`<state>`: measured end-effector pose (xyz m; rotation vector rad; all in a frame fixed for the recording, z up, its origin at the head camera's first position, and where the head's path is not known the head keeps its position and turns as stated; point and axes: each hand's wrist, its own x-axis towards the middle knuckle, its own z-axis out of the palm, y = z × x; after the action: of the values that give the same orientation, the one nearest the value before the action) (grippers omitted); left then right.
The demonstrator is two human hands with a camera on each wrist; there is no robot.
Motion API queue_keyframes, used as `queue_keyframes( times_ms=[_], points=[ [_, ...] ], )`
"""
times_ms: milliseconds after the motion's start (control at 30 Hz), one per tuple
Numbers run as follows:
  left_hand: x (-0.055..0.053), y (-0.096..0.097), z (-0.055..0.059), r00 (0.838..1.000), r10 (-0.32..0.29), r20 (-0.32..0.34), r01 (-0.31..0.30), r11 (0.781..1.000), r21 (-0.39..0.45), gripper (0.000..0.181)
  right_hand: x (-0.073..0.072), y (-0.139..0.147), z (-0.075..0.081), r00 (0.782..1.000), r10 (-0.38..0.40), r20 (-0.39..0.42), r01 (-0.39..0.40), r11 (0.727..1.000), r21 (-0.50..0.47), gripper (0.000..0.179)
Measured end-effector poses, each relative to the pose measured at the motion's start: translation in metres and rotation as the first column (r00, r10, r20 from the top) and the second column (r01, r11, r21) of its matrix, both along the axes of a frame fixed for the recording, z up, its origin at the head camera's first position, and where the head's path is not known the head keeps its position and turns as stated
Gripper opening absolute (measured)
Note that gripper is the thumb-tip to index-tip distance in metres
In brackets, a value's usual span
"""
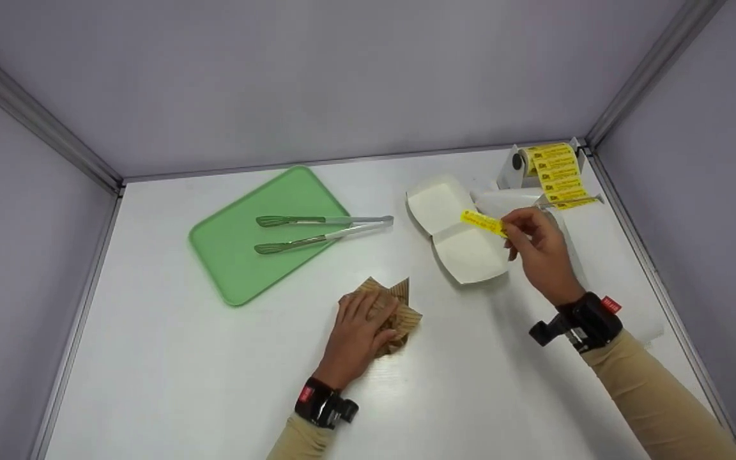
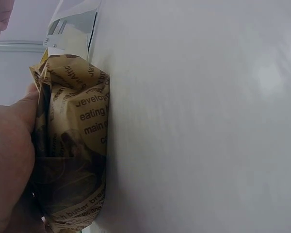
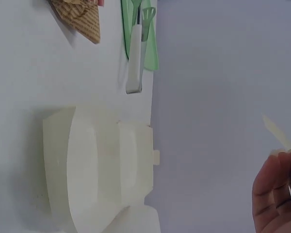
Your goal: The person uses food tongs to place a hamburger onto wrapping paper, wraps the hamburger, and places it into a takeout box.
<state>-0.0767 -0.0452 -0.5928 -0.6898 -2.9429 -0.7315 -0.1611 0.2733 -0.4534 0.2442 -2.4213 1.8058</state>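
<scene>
My left hand (image 1: 356, 329) rests on top of a packet wrapped in brown printed paper (image 1: 400, 316), its fingers laid across the folds and the thumb along the near side. Paper corners stick out around the hand. In the left wrist view the printed wrapper (image 2: 82, 121) sits on the white table, and its contents are hidden. My right hand (image 1: 540, 255) pinches one end of a yellow label sticker (image 1: 482, 222) between thumb and fingertips, raised above an open white clamshell box (image 1: 470, 255). The right wrist view shows the label's pale side (image 3: 276, 131).
A roll of yellow labels (image 1: 550, 166) sits in a dispenser at the back right, its strip hanging forward. Tongs (image 1: 323, 233) with slotted green ends lie over a green tray (image 1: 234, 275) at the back left. Walls enclose the table's back and sides.
</scene>
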Motion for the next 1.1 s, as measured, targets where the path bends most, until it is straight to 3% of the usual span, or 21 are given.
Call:
queue_keyframes(
  times_ms=[267, 533, 800, 967, 1100],
  points=[
    [0.001, 0.000, -0.001, 1.000, 0.003, -0.022, -0.002, 1.000, 0.020, 0.056, 0.013, -0.023, -0.024, 0.988, 0.140, 0.067, -0.138, 0.990, -0.032, 0.021],
    [0.001, 0.001, -0.001, 1.000, 0.004, -0.029, -0.004, 1.000, 0.027, 0.056, 0.023, -0.043, -0.053, 0.946, 0.276, 0.172, -0.277, 0.961, -0.018, 0.019],
    [0.002, 0.001, -0.001, 1.000, 0.013, 0.002, -0.013, 1.000, 0.003, 0.059, 0.031, -0.063, -0.080, 0.895, 0.338, 0.290, -0.355, 0.935, 0.006, 0.020],
    [0.002, 0.001, -0.003, 0.999, 0.003, -0.038, -0.003, 1.000, -0.001, 0.065, 0.034, -0.069, -0.094, 0.875, 0.383, 0.295, -0.406, 0.914, 0.016, 0.020],
    [0.002, 0.001, -0.002, 0.997, -0.023, -0.078, 0.024, 1.000, 0.015, 0.060, 0.034, -0.070, -0.101, 0.871, 0.388, 0.302, -0.419, 0.907, 0.043, 0.018]
  ],
)
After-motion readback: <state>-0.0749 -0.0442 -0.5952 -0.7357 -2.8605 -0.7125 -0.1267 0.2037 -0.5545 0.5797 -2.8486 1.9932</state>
